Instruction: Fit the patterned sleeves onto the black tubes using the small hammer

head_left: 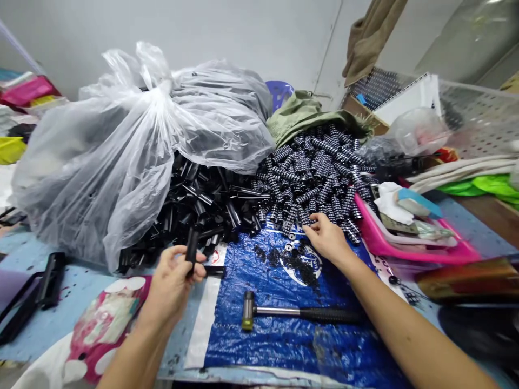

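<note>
My left hand [177, 275] is closed around a black plastic handle-like piece [192, 246], held upright in front of a heap of similar glossy black pieces [198, 205]. At the near edge of a pile of black ribbed cylinders with pale bands [320, 167], my right hand [327, 237] reaches in with thumb and forefinger apart. Its fingertips are close to the lowest cylinders; whether they touch one I cannot tell. Small black bits [302, 265] lie scattered beside that hand. Below them a mallet [300, 312] with a black grip rests on a blue plastic sheet [259, 346].
A big tied clear plastic bag [133, 135] bulges at the back left. Behind the cylinders sits a green sack [300, 116]. On the right is a pink tray [421, 251] with odds and ends. Black parts [52, 281] and a pink patterned cloth [107, 324] lie left.
</note>
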Demonstrator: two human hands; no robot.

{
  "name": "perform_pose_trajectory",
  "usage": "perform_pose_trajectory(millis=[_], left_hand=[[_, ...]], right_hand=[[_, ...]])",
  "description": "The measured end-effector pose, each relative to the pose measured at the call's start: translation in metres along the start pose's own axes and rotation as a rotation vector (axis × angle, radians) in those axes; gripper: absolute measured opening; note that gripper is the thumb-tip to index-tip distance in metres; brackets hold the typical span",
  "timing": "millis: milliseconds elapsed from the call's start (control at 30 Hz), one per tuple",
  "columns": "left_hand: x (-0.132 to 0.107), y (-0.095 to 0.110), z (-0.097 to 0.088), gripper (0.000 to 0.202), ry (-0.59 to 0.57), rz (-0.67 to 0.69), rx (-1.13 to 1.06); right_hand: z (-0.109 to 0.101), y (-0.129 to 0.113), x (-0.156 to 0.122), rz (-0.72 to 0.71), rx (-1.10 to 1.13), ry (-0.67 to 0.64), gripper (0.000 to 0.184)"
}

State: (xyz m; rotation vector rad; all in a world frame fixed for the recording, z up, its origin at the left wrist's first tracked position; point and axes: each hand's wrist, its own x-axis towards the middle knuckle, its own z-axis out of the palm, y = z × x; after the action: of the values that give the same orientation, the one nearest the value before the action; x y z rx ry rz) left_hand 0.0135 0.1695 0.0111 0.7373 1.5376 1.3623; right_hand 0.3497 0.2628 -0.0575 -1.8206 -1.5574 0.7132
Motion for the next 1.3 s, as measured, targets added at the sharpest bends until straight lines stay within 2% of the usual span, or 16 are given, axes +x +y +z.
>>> perform_pose_trajectory(millis=[100,200,367,433,500,600,667,800,900,967,1033,1133,1167,1233,1300], left_hand=[[-0.015,0.003,0.012,0.052,-0.216,-0.167,-0.075],[-0.03,0.001,0.017,0.04,-0.363,-0.24,-0.035],[-0.053,-0.013,0.03,0.049,-0.486,-0.235,0.05],[-0.06,-0.018,0.038,0.039,-0.501,-0.233,0.019],[-0.066,-0.023,0.045,0.032,-0.468,-0.216,0.003],[-0.072,-0.029,0.054,0.033,-0.409,-0.173,0.035],[-0.077,-0.031,0.061,0.034,-0.42,-0.132,0.079],[-0.09,-0.033,0.083,0.03,-0.466,-0.003,0.15],[-0.097,-0.032,0.099,0.027,-0.512,0.092,0.17],[-0.098,-0.031,0.104,0.024,-0.53,0.11,0.173],[-0.097,-0.028,0.102,0.022,-0.519,0.088,0.175],[-0.095,-0.024,0.089,0.027,-0.503,0.021,0.163],[-0.095,-0.024,0.085,0.028,-0.506,0.003,0.162],[-0.095,-0.025,0.079,0.029,-0.515,-0.003,0.173],[-0.095,-0.027,0.078,0.033,-0.504,0.004,0.186]], right_hand=[[-0.009,0.0,-0.025,-0.01,0.281,0.009,0.053],[-0.014,-0.009,-0.059,0.048,0.577,-0.032,0.067],[-0.005,-0.036,-0.092,0.309,1.019,-0.232,0.057],[0.0,-0.044,-0.097,0.351,1.089,-0.271,0.056],[0.005,-0.049,-0.102,0.37,1.161,-0.306,0.054],[0.008,-0.054,-0.114,0.353,1.243,-0.321,0.052],[0.008,-0.058,-0.122,0.334,1.268,-0.321,0.05],[0.009,-0.071,-0.131,0.361,1.341,-0.235,0.046],[0.014,-0.079,-0.134,0.358,1.314,-0.19,0.046],[0.016,-0.076,-0.136,0.25,1.223,-0.228,0.049],[0.014,-0.066,-0.138,-0.002,1.051,-0.238,0.059],[0.007,-0.047,-0.141,-0.455,0.62,-0.197,0.105],[0.004,-0.042,-0.142,-0.585,0.472,-0.184,0.113],[-0.001,-0.036,-0.142,-0.785,0.259,-0.154,0.107],[-0.003,-0.036,-0.141,-0.891,0.177,-0.094,0.099]])
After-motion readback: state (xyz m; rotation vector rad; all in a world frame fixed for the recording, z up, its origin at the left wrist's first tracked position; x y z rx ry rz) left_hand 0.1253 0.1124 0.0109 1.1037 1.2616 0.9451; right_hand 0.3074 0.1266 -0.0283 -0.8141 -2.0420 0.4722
